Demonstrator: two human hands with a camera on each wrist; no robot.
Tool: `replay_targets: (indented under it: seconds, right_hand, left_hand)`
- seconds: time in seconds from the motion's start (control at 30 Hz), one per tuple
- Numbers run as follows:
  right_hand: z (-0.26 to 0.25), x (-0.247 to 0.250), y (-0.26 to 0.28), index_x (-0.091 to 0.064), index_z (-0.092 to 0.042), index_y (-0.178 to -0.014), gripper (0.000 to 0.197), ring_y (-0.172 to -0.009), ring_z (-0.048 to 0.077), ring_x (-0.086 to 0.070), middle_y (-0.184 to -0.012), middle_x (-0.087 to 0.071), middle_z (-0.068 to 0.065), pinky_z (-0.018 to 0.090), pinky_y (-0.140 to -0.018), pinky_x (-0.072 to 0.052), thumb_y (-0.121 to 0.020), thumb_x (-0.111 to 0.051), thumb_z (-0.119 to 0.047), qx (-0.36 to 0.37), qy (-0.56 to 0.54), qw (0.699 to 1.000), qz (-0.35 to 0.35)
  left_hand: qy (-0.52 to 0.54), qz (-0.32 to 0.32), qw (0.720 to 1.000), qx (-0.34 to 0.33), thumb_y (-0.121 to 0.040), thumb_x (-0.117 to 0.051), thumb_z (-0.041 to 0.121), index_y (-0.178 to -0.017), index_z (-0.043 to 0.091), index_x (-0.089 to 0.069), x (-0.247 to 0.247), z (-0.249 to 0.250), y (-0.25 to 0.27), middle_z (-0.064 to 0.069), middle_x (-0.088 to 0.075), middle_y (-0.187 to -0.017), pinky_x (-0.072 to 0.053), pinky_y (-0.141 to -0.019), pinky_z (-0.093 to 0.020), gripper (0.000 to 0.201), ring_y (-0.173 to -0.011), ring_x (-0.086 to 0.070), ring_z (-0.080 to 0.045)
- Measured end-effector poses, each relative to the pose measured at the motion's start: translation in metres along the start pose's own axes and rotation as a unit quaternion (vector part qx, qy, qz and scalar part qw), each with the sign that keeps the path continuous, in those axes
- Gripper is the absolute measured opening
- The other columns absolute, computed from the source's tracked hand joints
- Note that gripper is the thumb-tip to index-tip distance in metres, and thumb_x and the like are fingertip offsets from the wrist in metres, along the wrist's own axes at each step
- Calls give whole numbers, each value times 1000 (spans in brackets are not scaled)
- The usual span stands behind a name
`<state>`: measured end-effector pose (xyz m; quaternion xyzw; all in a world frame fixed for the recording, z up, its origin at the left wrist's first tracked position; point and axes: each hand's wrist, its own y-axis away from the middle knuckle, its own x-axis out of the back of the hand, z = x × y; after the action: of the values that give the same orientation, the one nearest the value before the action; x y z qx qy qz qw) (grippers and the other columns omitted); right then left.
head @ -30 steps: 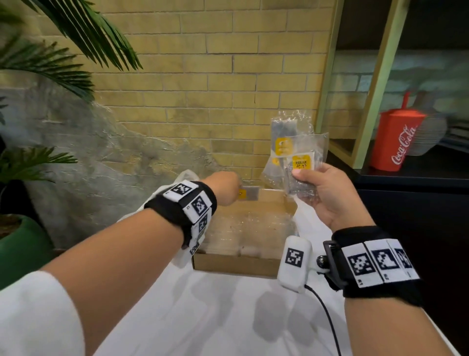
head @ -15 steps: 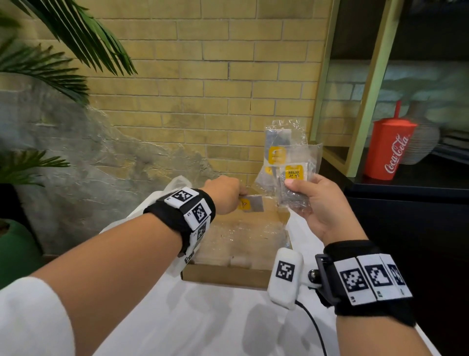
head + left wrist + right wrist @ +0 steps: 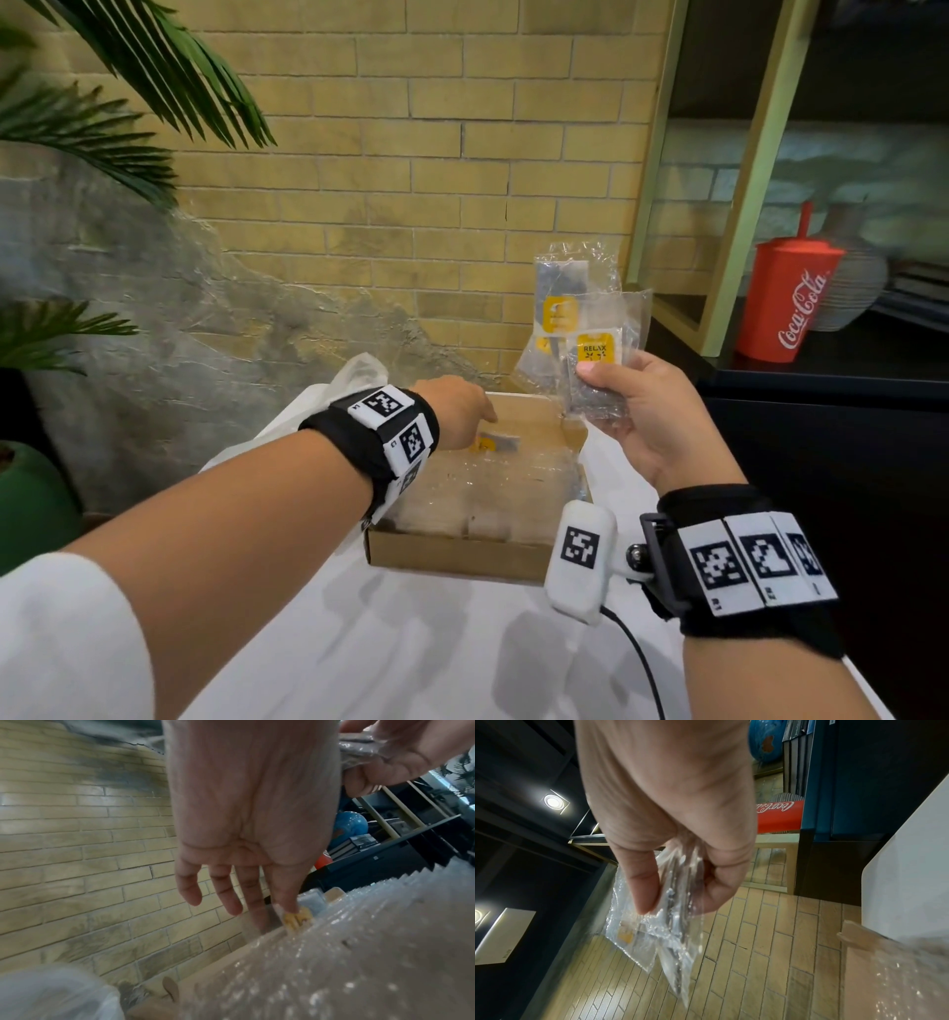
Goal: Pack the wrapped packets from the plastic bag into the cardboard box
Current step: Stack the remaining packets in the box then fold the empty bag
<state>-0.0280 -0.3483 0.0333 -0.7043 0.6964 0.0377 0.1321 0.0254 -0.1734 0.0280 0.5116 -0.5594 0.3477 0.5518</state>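
An open cardboard box (image 3: 452, 557) sits on the white table, filled with several clear-wrapped packets. My left hand (image 3: 482, 416) reaches to the box's far end. Its fingers are straight, and one fingertip (image 3: 287, 906) presses on the yellow label of a packet (image 3: 299, 920) lying there (image 3: 495, 443). My right hand (image 3: 616, 390) is raised over the box's far right corner and grips several wrapped packets (image 3: 580, 329) with yellow labels, seen edge-on in the right wrist view (image 3: 654, 933). The white plastic bag (image 3: 359, 375) lies left of the box, mostly hidden behind my left wrist.
A yellow brick wall (image 3: 411, 180) stands just behind the box. A red Coca-Cola cup (image 3: 785, 303) stands on a dark counter at the right, under a green-framed shelf. Palm leaves (image 3: 128, 103) and a green pot (image 3: 31, 503) are at the left. The white table (image 3: 411, 658) reaches toward me.
My left hand has lowered its packet into the far end of the box and its fingers have straightened. The right hand still holds its packets up.
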Motion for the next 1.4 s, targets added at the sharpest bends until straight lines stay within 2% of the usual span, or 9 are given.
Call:
replay_targets:
  seconds: [0.3,0.53,0.7,0.77,0.9,1.07,1.17,1.27,1.4]
  right_hand:
    - [1,-3,1,-62,-9,-91,10,-103,32,-63,-104,-67,15,49,-93,-50,-83,-62,-3,-2,12,1000,-2]
    - [4,-7,0,-62,-8,-94,12,-91,27,-64,-97,-67,13,46,-88,-50,-83,-62,-3,-2,33,999,-7]
    - [9,-9,-1,-59,1,-110,31,-105,38,-62,-110,-67,21,54,-97,-45,-81,-65,-5,-19,49,998,-23]
    - [11,-11,-1,-58,4,-112,34,-96,34,-64,-105,-67,21,50,-91,-49,-80,-65,-4,-26,66,996,-51]
    - [14,-17,1,-64,-4,-95,14,-71,17,-68,-82,-71,8,29,-62,-56,-82,-63,-1,-15,108,988,-109]
    - [18,-20,-3,-65,-11,-98,18,-86,25,-66,-98,-71,13,44,-81,-51,-81,-67,-6,33,148,988,-32]
    - [19,-21,-5,-65,-16,-91,13,-77,17,-65,-92,-71,7,28,-64,-51,-81,-68,-8,47,141,989,-4]
    - [21,-24,-6,-66,-15,-89,10,-80,21,-67,-90,-71,8,34,-68,-54,-80,-70,-10,50,158,986,4]
    - [18,-23,-4,-66,-16,-89,8,-82,20,-65,-90,-70,8,39,-77,-52,-87,-61,-10,50,203,978,-1]
  left_hand:
    - [40,-134,990,-7,-102,-18,39,-151,17,0,-25,7,22,-2,7,-159,-2,-116,-38,57,-147,3,-23]
    - [186,-57,981,-19,-99,-25,49,-151,18,-6,-18,0,33,1,6,-159,1,-118,-45,64,-146,11,-21]
    - [686,41,716,-118,-70,-55,33,-127,31,-45,1,-5,43,5,-56,-122,-34,-98,-37,57,-114,-51,-14]
    - [728,64,670,-127,-72,-56,37,-121,26,-52,0,-2,43,1,-61,-105,-42,-90,-37,50,-95,-58,-15]
    - [739,110,658,-98,-90,-57,33,-108,16,-58,-4,6,41,-7,-63,-96,-51,-72,-34,25,-76,-62,-20]
    - [755,160,635,-31,-93,-56,20,-105,9,-57,-12,6,37,-12,-62,-95,-51,-69,-35,16,-79,-60,-28]
    - [750,177,636,-22,-93,-55,15,-95,14,-55,-14,6,38,-9,-61,-90,-52,-71,-36,2,-78,-60,-25]
    - [745,180,642,-30,-93,-54,12,-96,16,-56,-15,9,41,-9,-64,-90,-52,-75,-38,6,-78,-62,-26]
    - [750,224,622,-22,-92,-54,9,-81,22,-51,-16,2,43,3,-60,-70,-48,-49,-21,17,-56,-58,-8]
